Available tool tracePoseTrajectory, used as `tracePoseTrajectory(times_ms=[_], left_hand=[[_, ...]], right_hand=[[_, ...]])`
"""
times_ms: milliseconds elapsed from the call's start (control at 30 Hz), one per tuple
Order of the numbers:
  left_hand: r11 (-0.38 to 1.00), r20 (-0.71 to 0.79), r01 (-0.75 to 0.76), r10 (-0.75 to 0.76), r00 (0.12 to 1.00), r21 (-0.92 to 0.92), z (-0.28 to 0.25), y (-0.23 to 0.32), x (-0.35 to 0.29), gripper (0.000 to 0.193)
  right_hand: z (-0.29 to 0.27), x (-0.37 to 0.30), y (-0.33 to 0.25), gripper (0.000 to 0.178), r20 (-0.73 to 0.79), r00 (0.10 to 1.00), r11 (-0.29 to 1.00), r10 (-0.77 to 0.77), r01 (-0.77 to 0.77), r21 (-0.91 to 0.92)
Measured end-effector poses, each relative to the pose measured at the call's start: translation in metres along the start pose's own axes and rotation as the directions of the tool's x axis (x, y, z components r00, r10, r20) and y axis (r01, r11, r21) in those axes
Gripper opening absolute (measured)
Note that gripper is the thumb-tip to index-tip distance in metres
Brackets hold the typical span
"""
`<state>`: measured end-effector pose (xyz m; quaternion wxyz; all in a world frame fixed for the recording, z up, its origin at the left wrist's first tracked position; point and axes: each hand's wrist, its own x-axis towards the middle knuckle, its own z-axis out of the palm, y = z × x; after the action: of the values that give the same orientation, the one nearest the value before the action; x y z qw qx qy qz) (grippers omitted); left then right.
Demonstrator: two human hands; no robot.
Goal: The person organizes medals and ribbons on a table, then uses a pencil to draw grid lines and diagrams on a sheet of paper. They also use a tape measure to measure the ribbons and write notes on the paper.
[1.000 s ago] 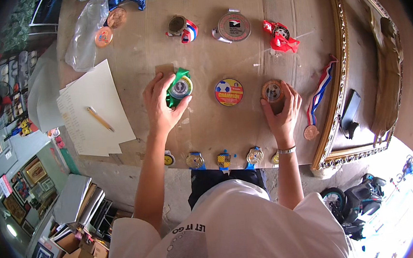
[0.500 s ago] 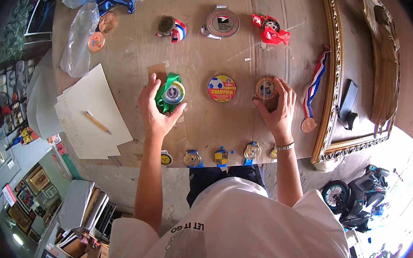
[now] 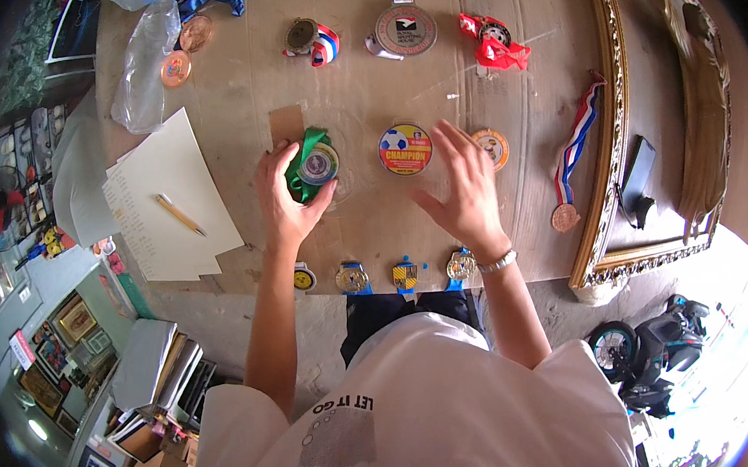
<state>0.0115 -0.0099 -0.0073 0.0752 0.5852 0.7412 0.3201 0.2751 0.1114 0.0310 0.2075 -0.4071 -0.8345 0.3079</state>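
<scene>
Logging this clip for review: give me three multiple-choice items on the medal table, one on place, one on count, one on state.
1. Where does the yellow pencil lie?
A. on the white paper sheets
B. inside the gilt picture frame
C. on the floor

2. How many small medals sit in the row along the near edge of the brown table?
A. two
B. four
C. seven

3. What is the left hand doing?
A. resting flat on the paper
B. hanging off the table
C. grasping the round medal with the green ribbon

Answers: 1 A, the pencil crosses the sheets; 2 B, four show at the edge; 3 C, its fingers curl round the ribbon and disc.
</scene>
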Motion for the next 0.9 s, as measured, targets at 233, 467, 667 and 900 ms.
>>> tracePoseTrajectory(times_ms=[233, 467, 667, 900], left_hand=[[0.999, 0.009, -0.04, 0.04, 0.999, -0.029, -0.004, -0.005, -0.01, 0.079], [0.995, 0.004, -0.062, 0.063, 0.998, -0.083, -0.004, -0.003, -0.007, 0.076], [0.998, 0.067, -0.063, 0.065, 0.996, -0.029, -0.008, -0.007, -0.015, 0.074], [0.999, 0.128, -0.035, 0.034, 0.991, 0.005, -0.023, 0.008, -0.032, 0.073]], right_hand=[[0.019, 0.003, 0.005, 0.083, 0.133, 0.99, 0.999, -0.048, 0.047, 0.01], [-0.033, -0.013, 0.028, 0.083, -0.081, 0.99, 0.969, 0.113, -0.128, -0.21], [-0.032, -0.024, 0.056, 0.068, -0.047, 0.998, 0.979, 0.045, -0.054, -0.196], [-0.031, -0.062, 0.047, 0.068, -0.041, 0.999, 0.98, 0.036, -0.043, -0.194]])
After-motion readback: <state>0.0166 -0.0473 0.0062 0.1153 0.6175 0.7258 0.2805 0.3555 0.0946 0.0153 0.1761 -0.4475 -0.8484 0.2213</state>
